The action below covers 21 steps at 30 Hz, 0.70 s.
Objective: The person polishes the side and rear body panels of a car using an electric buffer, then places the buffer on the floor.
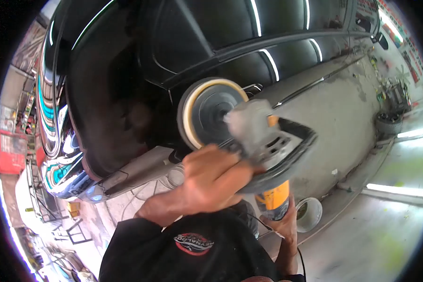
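A car polisher (258, 127) is held across the middle of the view, its round pad (189, 120) facing the glossy black car body (113, 113). The pad seems to rest on the panel near a seam, though the contact face is hidden. My left hand (216, 176) is closed around the black front handle, close behind the pad. Lower down, my right hand (284, 221) grips the yellow and black rear body of the polisher, its fingers partly hidden. A black power cord (301, 261) hangs by my right forearm.
A white bucket (310, 215) stands on the floor beside my right arm. At the far right a wheel (389, 123) lies near other shop items. A red cabinet (10, 151) and metal frames (77, 232) are at the left. Ceiling lights reflect in the black paint.
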Tool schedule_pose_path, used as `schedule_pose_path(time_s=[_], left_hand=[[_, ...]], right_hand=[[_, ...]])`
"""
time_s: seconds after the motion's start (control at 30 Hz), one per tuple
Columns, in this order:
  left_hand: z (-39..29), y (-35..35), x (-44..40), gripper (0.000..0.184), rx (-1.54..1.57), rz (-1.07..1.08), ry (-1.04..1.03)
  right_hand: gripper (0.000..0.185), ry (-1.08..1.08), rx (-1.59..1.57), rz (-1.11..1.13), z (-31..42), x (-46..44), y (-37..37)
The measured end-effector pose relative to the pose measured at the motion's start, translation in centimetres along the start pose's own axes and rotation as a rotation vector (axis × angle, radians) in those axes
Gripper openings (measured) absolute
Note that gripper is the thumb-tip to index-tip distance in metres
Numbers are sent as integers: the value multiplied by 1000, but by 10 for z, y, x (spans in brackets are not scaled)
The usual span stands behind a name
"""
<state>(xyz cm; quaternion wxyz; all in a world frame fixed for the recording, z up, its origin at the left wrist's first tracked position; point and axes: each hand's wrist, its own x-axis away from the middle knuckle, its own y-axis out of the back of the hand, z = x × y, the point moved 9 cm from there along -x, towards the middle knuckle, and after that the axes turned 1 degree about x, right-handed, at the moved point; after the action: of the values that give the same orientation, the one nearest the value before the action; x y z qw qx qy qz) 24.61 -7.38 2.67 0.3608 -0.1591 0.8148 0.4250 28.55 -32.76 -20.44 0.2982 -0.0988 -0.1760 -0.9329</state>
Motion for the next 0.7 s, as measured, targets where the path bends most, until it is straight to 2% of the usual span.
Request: schedule_pose_path(time_s=[0.03,0.2,0.23,0.37,0.4,0.47,0.5,0.6,0.7], left_hand=[[-7,0,12,33,-19,34,18],[-19,-17,28,44,-29,151,40],[-18,-25,19,36,-31,147,36],[-8,-72,-11,23,-63,94,-14],[-5,-84,-21,21,-61,80,-26],[6,-115,-34,29,-5,29,-74],[8,-126,-43,31,-19,81,-67],[5,-142,-43,32,-6,103,-68],[-10,-129,-21,29,-98,150,-34]], right_hand=[[105,-51,21,60,5,4,-6],[105,-74,-36,88,-16,16,-19],[104,-72,-81,63,-28,16,-18],[98,-2,-105,-92,-49,9,-6],[97,-61,-160,-115,-54,5,-4],[94,-182,-267,-161,-62,-5,1],[92,-114,-184,-188,-60,-11,8],[91,-164,-250,-173,-82,-12,6],[93,-114,-311,-65,-98,1,-9]])
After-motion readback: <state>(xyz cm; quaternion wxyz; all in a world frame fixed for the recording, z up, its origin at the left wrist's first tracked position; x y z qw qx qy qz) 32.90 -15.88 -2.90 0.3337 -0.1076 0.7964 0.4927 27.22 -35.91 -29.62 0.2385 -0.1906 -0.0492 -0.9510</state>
